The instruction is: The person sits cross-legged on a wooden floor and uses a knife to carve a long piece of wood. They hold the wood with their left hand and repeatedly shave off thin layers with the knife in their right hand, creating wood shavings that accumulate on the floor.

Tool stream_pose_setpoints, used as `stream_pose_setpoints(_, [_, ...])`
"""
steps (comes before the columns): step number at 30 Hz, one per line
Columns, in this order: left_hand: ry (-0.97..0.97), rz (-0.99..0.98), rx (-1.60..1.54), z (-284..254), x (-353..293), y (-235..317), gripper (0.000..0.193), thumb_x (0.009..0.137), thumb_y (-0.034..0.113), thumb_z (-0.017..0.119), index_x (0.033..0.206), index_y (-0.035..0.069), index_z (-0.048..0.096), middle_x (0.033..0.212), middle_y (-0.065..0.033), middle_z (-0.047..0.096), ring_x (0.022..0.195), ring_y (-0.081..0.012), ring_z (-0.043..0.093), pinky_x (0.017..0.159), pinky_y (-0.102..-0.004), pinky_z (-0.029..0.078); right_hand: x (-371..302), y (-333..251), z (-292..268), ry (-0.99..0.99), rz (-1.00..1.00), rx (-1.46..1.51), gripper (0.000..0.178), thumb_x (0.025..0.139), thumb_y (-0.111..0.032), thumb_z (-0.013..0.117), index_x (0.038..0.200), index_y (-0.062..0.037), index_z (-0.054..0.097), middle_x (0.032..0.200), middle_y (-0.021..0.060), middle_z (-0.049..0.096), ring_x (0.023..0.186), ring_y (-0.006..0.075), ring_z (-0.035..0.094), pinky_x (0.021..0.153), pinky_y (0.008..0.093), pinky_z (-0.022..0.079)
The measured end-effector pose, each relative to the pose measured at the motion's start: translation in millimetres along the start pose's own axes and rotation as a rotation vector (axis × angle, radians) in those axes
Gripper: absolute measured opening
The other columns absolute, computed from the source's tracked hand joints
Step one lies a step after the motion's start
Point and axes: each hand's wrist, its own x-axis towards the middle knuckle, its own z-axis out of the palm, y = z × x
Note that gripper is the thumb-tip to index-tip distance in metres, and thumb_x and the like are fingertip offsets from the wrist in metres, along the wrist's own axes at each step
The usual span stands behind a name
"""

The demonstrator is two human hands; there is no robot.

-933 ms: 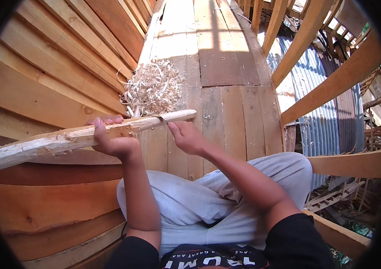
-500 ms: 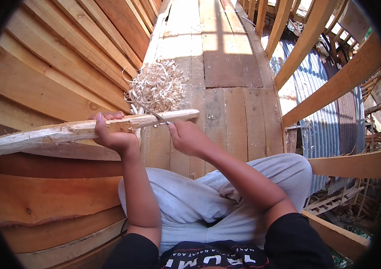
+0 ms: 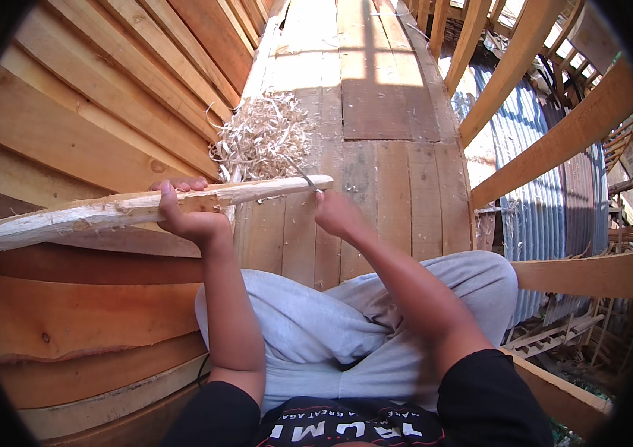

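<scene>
A long, roughly hewn pale wooden pole [image 3: 93, 214] reaches from the left edge to the middle of the view, its narrower end over the floor. Around its middle, my left hand [image 3: 186, 212] is closed from below, thumb on the near side and fingers over the far side. My right hand [image 3: 339, 214], slightly blurred, is closed on a knife; its handle is hidden in the fist. The thin dark knife blade [image 3: 303, 173] lies across the pole close to its right tip.
Curly wood shavings [image 3: 266, 134] lie heaped on the plank floor [image 3: 387, 201] beyond the pole. Stacked boards [image 3: 85, 97] line the left side. Wooden rails [image 3: 555, 138] stand on the right, with corrugated metal sheets [image 3: 529, 171] below. My crossed legs [image 3: 301, 320] are close under my arms.
My right hand has slid the knife rightward along the pole, from short of its end to near the tip. The left hand keeps its grip in almost the same place.
</scene>
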Motion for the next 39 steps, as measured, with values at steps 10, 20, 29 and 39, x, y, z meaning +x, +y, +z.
stream_pose_setpoints(10, [-0.005, -0.004, 0.009, -1.7, 1.4, -0.2, 0.023, 0.079, 0.024, 0.059, 0.091, 0.010, 0.045, 0.069, -0.0033, 0.042, 0.059, -0.0171, 0.045, 0.062, -0.0340, 0.045, -33.7, -74.5, -13.4, -0.061, -0.239, 0.127, 0.044, 0.101, -0.028, 0.038, 0.091, 0.0076, 0.060, 0.091, 0.0315, 0.063, 0.089, 0.0487, 0.060, 0.082, 0.0542, 0.045])
stream_pose_setpoints(20, [-0.013, -0.008, -0.006, 8.2, -1.6, 1.4, 0.020, 0.077, 0.020, 0.058, 0.089, 0.010, 0.046, 0.067, -0.0030, 0.044, 0.058, -0.0160, 0.046, 0.061, -0.0335, 0.045, 23.0, 17.4, 1.1, -0.080, -0.051, -0.046, 0.043, 0.101, -0.028, 0.037, 0.093, 0.0069, 0.060, 0.089, 0.0325, 0.062, 0.090, 0.0492, 0.059, 0.082, 0.0538, 0.044])
stream_pose_setpoints(29, [-0.077, 0.009, -0.039, 7.8, 0.3, 0.3, 0.021, 0.077, 0.021, 0.058, 0.089, 0.009, 0.046, 0.067, -0.0031, 0.044, 0.058, -0.0156, 0.046, 0.058, -0.0322, 0.045, 18.2, 24.6, 1.6, 0.009, -0.035, -0.017, 0.046, 0.101, -0.029, 0.036, 0.089, 0.0086, 0.059, 0.087, 0.0307, 0.063, 0.085, 0.0486, 0.060, 0.081, 0.0518, 0.047])
stream_pose_setpoints(39, [-0.027, 0.033, 0.027, 3.4, 0.9, 2.1, 0.020, 0.078, 0.021, 0.057, 0.089, 0.009, 0.046, 0.067, -0.0040, 0.045, 0.057, -0.0166, 0.048, 0.059, -0.0327, 0.046, -21.2, -67.5, -9.2, -0.051, -0.250, 0.129, 0.041, 0.102, -0.028, 0.038, 0.092, 0.0059, 0.059, 0.090, 0.0310, 0.062, 0.089, 0.0486, 0.059, 0.080, 0.0520, 0.045])
